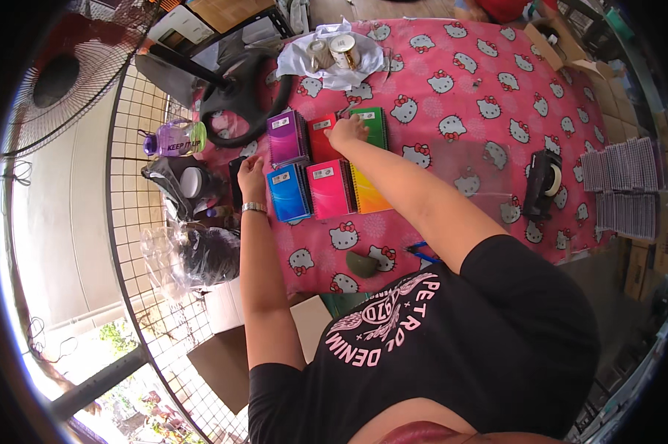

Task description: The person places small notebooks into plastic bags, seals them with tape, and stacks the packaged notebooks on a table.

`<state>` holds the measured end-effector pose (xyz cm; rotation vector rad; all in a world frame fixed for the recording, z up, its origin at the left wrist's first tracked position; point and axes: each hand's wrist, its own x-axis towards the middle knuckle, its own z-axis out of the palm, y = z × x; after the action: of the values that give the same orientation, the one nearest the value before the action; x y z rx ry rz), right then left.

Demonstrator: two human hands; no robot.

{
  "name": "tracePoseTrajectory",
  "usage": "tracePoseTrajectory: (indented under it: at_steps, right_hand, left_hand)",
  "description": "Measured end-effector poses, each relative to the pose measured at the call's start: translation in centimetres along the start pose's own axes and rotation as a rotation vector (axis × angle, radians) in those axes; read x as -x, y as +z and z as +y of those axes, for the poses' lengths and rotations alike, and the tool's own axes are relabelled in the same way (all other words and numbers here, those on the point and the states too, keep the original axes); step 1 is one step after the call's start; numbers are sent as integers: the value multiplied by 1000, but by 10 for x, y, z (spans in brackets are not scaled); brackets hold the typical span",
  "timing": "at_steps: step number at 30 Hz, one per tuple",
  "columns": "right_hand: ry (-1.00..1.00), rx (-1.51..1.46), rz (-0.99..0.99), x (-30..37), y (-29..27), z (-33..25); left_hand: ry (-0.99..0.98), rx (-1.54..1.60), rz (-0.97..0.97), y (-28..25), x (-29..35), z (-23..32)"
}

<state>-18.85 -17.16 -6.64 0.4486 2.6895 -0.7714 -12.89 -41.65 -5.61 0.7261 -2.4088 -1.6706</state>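
Spiral notebooks lie in two rows on the table. The far row has a purple notebook (pixel 284 140), a red notebook (pixel 321 150) and a green notebook (pixel 375 127); the near row has a blue notebook (pixel 289 194), a pink notebook (pixel 329 194) and a yellow notebook (pixel 369 194). My right hand (pixel 349 132) reaches over the red and green ones, fingers apart, palm down. Left of the blue notebook is my left hand (pixel 251 177), its fingers curled together beside a dark flat object (pixel 236 181). Whatever those fingers may hold is hidden.
A steering wheel (pixel 284 92), a purple-green bottle (pixel 179 138) and plastic bags (pixel 201 255) line the left side. White paper (pixel 293 58) with a cup (pixel 343 50) lies at the back. On the right are a tape dispenser (pixel 541 185) and stacked notebooks (pixel 626 214). Blue-handled scissors (pixel 423 252) lie near me.
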Motion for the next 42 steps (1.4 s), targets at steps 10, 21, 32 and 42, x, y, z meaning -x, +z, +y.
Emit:
tracePoseTrajectory:
  at_steps: [10, 21, 32, 42]
  right_hand:
    - [-19, 69, 63, 0, 17, 1]
    - [-17, -17, -17, 20, 21, -12]
    - [-106, -64, -30, 10, -36, 87]
    - [-227, 63, -316, 5, -40, 97]
  left_hand:
    - [51, 14, -192, 46, -60, -19]
    - [-75, -9, -254, 47, -79, -29]
    - [-104, -201, -314, 36, -97, -33]
    - [-190, -209, -271, 29, -87, -20]
